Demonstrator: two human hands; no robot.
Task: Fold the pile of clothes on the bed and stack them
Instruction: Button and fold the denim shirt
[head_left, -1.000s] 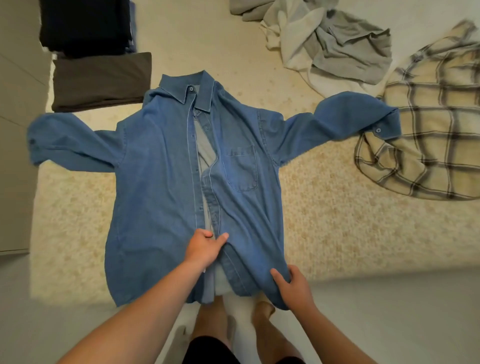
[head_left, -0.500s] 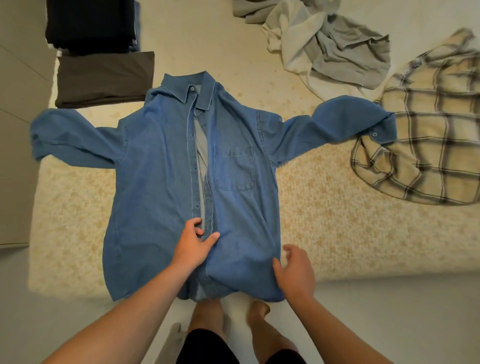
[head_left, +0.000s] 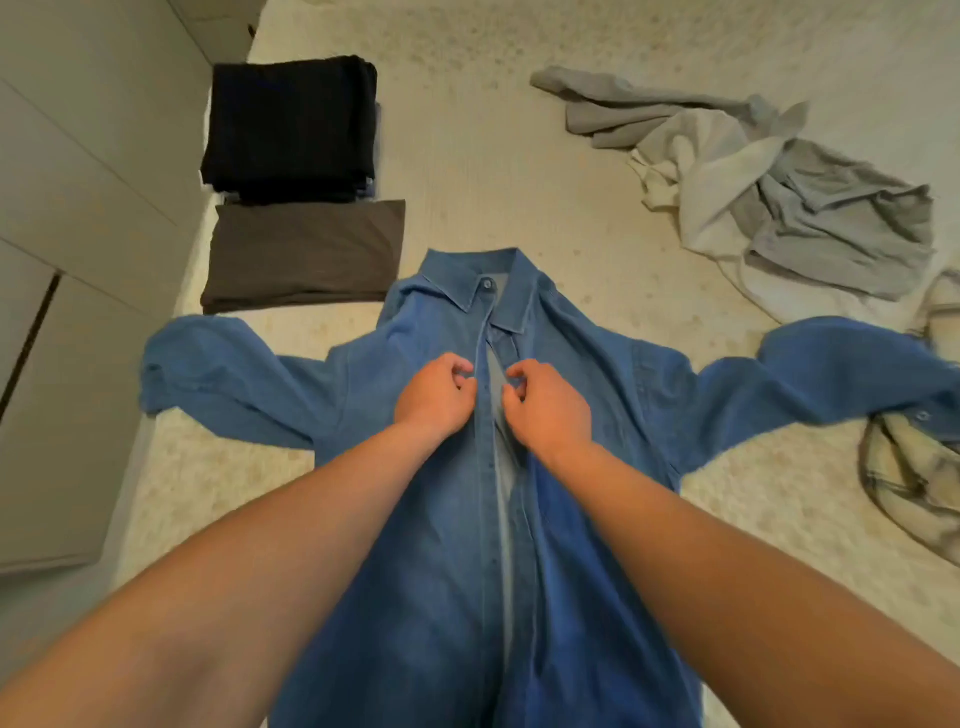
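A blue denim shirt (head_left: 426, 519) is laid front-up on the bed (head_left: 519, 171), its collar pointing away and both sleeves spread out to the sides. The front is unbuttoned below the collar, so that a narrow strip of paler inside cloth is seen between the two front edges.

The left hand (head_left: 435, 396) is placed on the left front edge just below the collar, with fingers curled and the edge pinched between thumb and fingertips. The right hand (head_left: 546, 402) is set just beside it on the opposite front edge, fingers likewise curled and the cloth pinched. The two hands are close together but not touching — only the open strip lies between them.

At the far left of the bed a folded black stack (head_left: 291, 124) is seen, and just in front of it a folded dark grey garment (head_left: 304, 254) lies flat, the two touching or nearly so. To the far right a loose heap of grey and cream clothes (head_left: 779, 202) is left unfolded. A plaid shirt (head_left: 914, 478) lies crumpled at the right edge, partly covered by the cuff of the denim sleeve.

Pale cupboard doors (head_left: 78, 260) stand along the left side of the bed — all closed, so nothing inside can be seen.
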